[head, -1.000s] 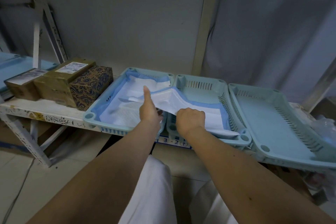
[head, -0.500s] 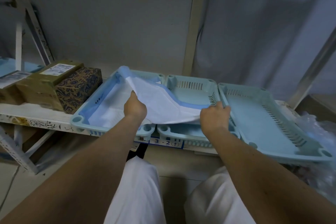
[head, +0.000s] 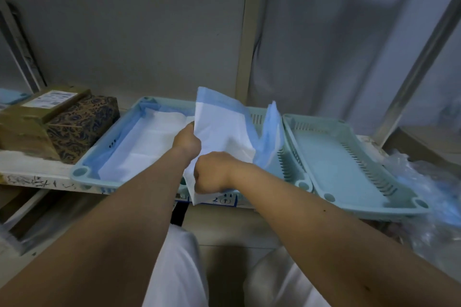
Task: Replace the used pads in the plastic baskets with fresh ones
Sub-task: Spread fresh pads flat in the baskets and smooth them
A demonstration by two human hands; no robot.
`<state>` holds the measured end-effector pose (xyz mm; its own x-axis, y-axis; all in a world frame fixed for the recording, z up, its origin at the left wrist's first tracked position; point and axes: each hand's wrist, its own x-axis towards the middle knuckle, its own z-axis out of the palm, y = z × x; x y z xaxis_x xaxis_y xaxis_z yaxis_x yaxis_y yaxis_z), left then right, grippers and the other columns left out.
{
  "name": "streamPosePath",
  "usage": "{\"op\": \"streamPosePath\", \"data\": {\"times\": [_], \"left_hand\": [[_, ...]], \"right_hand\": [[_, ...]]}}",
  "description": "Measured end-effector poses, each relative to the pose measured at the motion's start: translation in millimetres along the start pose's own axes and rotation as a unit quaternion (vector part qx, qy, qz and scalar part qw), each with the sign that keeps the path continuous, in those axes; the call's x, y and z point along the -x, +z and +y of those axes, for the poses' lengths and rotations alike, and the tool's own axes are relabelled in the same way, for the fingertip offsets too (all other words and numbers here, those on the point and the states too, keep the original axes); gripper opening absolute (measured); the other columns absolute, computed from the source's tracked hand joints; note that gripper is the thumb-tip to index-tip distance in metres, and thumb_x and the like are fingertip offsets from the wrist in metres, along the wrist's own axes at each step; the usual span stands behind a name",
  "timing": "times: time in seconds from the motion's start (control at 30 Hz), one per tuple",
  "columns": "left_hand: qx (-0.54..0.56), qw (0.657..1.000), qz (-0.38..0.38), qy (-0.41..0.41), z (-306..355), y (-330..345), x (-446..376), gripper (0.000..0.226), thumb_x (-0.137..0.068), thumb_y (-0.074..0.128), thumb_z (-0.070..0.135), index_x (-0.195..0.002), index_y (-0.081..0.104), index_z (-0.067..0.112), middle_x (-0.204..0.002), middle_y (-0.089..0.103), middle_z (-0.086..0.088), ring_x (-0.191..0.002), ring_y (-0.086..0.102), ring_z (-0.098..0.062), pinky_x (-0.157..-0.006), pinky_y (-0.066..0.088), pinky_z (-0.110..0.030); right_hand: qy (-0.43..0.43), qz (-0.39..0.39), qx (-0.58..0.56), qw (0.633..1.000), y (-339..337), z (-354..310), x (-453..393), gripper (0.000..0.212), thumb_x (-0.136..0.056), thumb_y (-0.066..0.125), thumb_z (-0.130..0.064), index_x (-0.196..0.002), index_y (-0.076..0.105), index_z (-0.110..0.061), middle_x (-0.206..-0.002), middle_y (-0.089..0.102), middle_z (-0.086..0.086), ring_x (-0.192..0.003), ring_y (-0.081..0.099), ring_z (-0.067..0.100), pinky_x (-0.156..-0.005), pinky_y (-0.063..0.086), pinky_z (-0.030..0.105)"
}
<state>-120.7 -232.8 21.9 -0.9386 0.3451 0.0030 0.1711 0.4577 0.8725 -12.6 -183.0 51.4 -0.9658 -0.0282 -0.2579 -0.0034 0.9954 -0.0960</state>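
Head view: left hand [head: 187,141] and right hand [head: 212,172] both pinch the blue-edged pad [head: 224,132], held crumpled above the middle basket [head: 290,157]. Risk: the loose blue flap at 2 o'clock snags the rim. Left basket [head: 82,172] is lined, right basket [head: 349,169] bare. Patterned box [head: 79,127] at 9 o'clock; plastic bags [head: 424,182] at 3.

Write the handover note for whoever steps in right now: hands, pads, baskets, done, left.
Left hand grips the upper edge of the loose pad; right hand grips its lower corner. The pad is held up, crumpled, over the middle basket.
Done: left basket holds a spread pad.
Left: lay the held pad in the middle basket; the right basket is bare. I cannot tell whether the held pad is used or fresh.
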Motion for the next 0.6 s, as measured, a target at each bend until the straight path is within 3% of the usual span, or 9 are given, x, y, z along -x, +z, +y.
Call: {"op": "streamPosePath", "data": {"times": [0.07, 0.13, 0.17, 0.27, 0.33, 0.4, 0.5, 0.57, 0.6], "left_hand": [[0.015, 1.0, -0.013, -0.007, 3, 4, -2, 0.045, -0.092, 0.033, -0.005, -0.127, 0.054, 0.016, -0.119, 0.059, -0.012, -0.105, 0.057, -0.033, -0.092, 0.05, -0.041], [0.031, 0.999, -0.015, -0.019, 6, 8, -4, 0.041, -0.094, 0.034, -0.003, -0.126, 0.055, 0.014, -0.118, 0.06, -0.013, -0.102, 0.057, -0.033, -0.089, 0.051, -0.04], [0.038, 0.999, -0.016, -0.024, 7, 10, -5, 0.041, -0.094, 0.034, -0.003, -0.125, 0.055, 0.013, -0.118, 0.06, -0.013, -0.1, 0.057, -0.033, -0.088, 0.051, -0.039], [0.038, 0.999, -0.019, -0.033, 8, 18, -9, 0.041, -0.094, 0.032, -0.004, -0.124, 0.057, 0.01, -0.114, 0.06, -0.013, -0.093, 0.054, -0.03, -0.081, 0.049, -0.034], [0.047, 0.998, -0.021, -0.037, 9, 22, -11, 0.042, -0.094, 0.032, -0.005, -0.122, 0.059, 0.009, -0.111, 0.061, -0.013, -0.091, 0.055, -0.031, -0.08, 0.049, -0.034], [0.063, 0.997, -0.015, -0.042, 9, 25, -16, 0.045, -0.092, 0.03, -0.008, -0.12, 0.061, 0.008, -0.107, 0.062, -0.012, -0.09, 0.056, -0.03, -0.08, 0.049, -0.034], [0.094, 0.994, -0.009, -0.059, 10, 29, -24, 0.046, -0.09, 0.03, -0.01, -0.119, 0.061, 0.006, -0.099, 0.059, -0.012, -0.086, 0.054, -0.029, -0.075, 0.045, -0.031], [0.111, 0.991, -0.002, -0.078, 9, 30, -29, 0.042, -0.089, 0.032, -0.008, -0.113, 0.063, 0.006, -0.093, 0.058, -0.012, -0.081, 0.053, -0.029, -0.072, 0.044, -0.031], [0.12, 0.989, 0.004, -0.088, 8, 31, -33, 0.039, -0.089, 0.033, -0.007, -0.109, 0.064, 0.008, -0.089, 0.058, -0.011, -0.079, 0.052, -0.029, -0.071, 0.043, -0.031]], "right_hand": [[0.031, -0.063, -0.057, 0.996, 0, -4, -3, 0.028, -0.084, 0.054, -0.014, -0.059, 0.041, -0.013, -0.062, 0.041, 0.002, -0.055, 0.038, 0.017, -0.05, 0.033, 0.026], [0.043, -0.114, -0.129, 0.984, 2, -3, -6, 0.016, -0.086, 0.055, -0.014, -0.071, 0.052, -0.009, -0.075, 0.051, 0.007, -0.064, 0.049, 0.02, -0.056, 0.047, 0.029], [0.046, -0.143, -0.181, 0.972, 3, -3, -6, 0.01, -0.087, 0.056, -0.016, -0.085, 0.06, -0.007, -0.089, 0.058, 0.01, -0.077, 0.057, 0.024, -0.066, 0.055, 0.033], [0.062, -0.218, -0.287, 0.931, 4, 3, -5, 0.042, -0.09, 0.061, -0.032, -0.127, 0.054, -0.013, -0.124, 0.057, 0.008, -0.113, 0.056, 0.026, -0.091, 0.052, 0.044], [0.049, -0.23, -0.307, 0.922, 1, 14, -3, 0.046, -0.091, 0.056, -0.044, -0.13, 0.052, -0.019, -0.115, 0.061, 0.003, -0.103, 0.059, 0.018, -0.096, 0.045, 0.042], [0.063, -0.193, -0.352, 0.913, -3, 34, -5, 0.041, -0.09, 0.054, -0.05, -0.119, 0.057, -0.021, -0.1, 0.064, 0.001, -0.089, 0.061, 0.014, -0.09, 0.046, 0.035], [0.173, -0.03, -0.41, 0.895, 2, 89, -22, 0.026, -0.089, 0.06, -0.038, -0.095, 0.06, -0.012, -0.089, 0.064, 0.006, -0.079, 0.063, 0.019, -0.064, 0.046, 0.024], [0.286, 0.077, -0.345, 0.891, 12, 131, -31, 0.023, -0.088, 0.062, -0.028, -0.08, 0.056, -0.007, -0.086, 0.064, 0.011, -0.088, 0.067, 0.027, -0.056, 0.044, 0.024], [0.338, 0.12, -0.299, 0.884, 19, 151, -33, 0.023, -0.088, 0.061, -0.026, -0.077, 0.055, -0.007, -0.091, 0.065, 0.013, -0.097, 0.066, 0.03, -0.062, 0.047, 0.027]]}}
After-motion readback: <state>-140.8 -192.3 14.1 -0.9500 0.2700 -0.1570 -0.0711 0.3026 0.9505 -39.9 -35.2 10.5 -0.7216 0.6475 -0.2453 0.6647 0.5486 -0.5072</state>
